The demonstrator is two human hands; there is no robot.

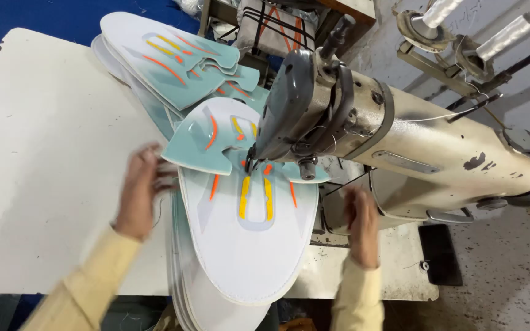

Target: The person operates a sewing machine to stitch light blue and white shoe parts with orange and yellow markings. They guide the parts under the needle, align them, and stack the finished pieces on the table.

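**Shoe panel under the needle, both hands on it**

Shoe panel (246,245), the big white and pale-teal one with yellow and orange stripes, is lying flat on the white table (44,153), with its far end tucked under the head of an old cream sewing machine (400,147). A smaller teal piece (207,144) sits on top of it right by the needle.

Left hand (139,187) is at the panel's left edge, fingers curled around where the teal piece meets it, but it's blurry, so I can't tell how tight the grip is. Right hand (362,224) is on the other side, next to the machine's base, fingers bent down at the panel's right edge; can't really see if it's pinching anything.

More of the same panels are stacked at the back of the table (167,55), and another pile (182,288) sits under the one being worked. Two thread spools (480,27) stand behind the machine.
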